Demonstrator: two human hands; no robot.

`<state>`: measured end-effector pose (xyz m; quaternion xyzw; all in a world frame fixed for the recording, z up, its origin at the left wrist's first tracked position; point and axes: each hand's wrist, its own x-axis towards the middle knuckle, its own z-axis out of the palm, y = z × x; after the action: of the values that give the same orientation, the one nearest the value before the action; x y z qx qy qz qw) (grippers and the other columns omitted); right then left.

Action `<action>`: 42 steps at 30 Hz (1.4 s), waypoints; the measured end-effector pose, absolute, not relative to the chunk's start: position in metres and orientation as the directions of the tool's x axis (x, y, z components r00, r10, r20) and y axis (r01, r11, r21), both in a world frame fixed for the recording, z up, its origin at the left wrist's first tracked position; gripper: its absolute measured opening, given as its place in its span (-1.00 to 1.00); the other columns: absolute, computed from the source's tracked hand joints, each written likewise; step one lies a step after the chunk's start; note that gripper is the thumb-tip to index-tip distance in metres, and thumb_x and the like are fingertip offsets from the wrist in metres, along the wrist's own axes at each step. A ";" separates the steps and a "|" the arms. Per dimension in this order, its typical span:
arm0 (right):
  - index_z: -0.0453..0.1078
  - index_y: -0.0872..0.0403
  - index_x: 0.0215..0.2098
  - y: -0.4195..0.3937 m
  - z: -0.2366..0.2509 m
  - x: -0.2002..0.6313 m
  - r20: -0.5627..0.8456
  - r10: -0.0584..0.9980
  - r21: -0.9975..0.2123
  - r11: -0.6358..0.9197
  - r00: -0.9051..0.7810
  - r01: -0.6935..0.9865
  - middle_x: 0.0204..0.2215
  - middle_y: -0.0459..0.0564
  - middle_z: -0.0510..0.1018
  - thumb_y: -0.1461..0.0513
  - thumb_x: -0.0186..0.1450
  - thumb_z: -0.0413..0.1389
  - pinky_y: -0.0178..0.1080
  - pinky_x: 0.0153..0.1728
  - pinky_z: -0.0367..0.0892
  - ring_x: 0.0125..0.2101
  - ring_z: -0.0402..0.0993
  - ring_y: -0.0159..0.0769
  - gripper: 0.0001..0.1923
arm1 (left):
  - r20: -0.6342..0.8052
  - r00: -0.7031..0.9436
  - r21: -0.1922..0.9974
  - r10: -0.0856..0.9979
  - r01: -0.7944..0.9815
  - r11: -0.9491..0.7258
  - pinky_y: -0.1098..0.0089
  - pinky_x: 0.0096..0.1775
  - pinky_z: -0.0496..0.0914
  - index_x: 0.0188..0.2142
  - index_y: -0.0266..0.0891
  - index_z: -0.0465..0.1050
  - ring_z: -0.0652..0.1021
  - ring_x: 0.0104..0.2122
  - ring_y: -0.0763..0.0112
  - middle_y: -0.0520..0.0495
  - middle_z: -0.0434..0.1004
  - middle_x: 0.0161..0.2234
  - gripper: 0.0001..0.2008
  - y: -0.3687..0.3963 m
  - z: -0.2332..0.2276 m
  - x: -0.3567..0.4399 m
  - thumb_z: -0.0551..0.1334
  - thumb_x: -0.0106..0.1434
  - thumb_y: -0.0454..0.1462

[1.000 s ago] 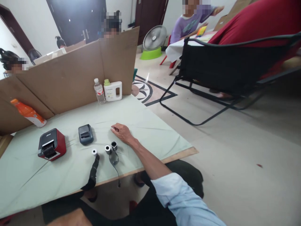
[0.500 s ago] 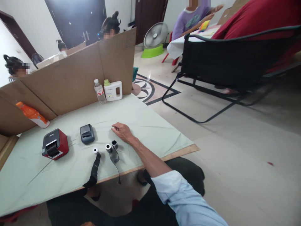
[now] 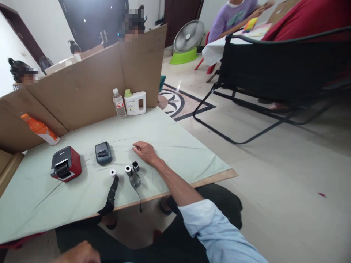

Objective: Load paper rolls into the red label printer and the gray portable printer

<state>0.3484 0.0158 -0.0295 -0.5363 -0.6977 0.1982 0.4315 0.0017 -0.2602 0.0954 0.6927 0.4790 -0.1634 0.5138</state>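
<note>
my right hand (image 3: pixel 145 152) hasn't moved in the last second: it rests palm-down on the table cloth (image 3: pixel 178 146), fingers loosely curled, gripping nothing, just beside the paper rolls (image 3: pixel 132 168). only my view shifted. my left hand (image 3: pixel 79 254) barely shows, fingers unclear.

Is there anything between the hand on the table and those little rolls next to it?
Nothing visible. The right hand lies flat on the green cloth, and the nearest dark roll sits just beside the wrist, toward the table edge, with only bare cloth between. The other two rolls line up beyond it.
</note>
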 end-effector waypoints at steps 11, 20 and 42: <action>0.61 0.03 -0.14 0.015 -0.030 0.349 0.378 0.924 -0.754 0.345 -0.060 0.559 -0.30 0.02 0.67 0.20 0.34 0.14 -0.21 -0.21 0.41 -0.33 0.55 -0.23 -0.79 | 0.221 0.333 0.307 0.917 0.868 -0.389 0.00 0.25 0.36 0.30 -0.17 0.32 0.42 0.26 -0.05 -0.29 0.39 0.26 -0.30 -0.062 0.102 0.010 0.37 0.21 -0.06; 0.59 0.05 -0.13 0.012 -0.033 0.351 0.382 0.920 -0.759 0.364 -0.083 0.539 -0.31 0.03 0.67 0.14 0.36 0.11 -0.22 -0.24 0.40 -0.36 0.53 -0.24 -0.74 | 0.136 0.254 0.376 0.957 0.881 -0.288 -0.05 0.36 0.20 0.49 -0.13 -0.02 0.17 0.43 -0.15 -0.33 0.04 0.46 0.06 -0.006 0.034 0.015 0.46 0.11 -0.08; 0.50 0.08 0.23 0.050 0.012 0.281 0.139 0.769 -0.975 0.216 -0.624 0.049 0.24 0.10 0.52 -0.20 0.17 0.34 0.15 0.35 0.21 0.28 0.39 0.17 -0.19 | 0.037 0.155 0.342 0.987 0.926 -0.158 -0.03 0.27 0.27 0.53 -0.22 -0.25 0.33 0.35 -0.17 -0.36 0.27 0.38 0.18 -0.003 0.039 0.028 0.41 0.10 -0.06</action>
<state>0.2814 0.0497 0.0122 -0.2880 -0.7094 0.5559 0.3238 0.0276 -0.0032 0.0390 0.7503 0.6376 0.1270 0.1200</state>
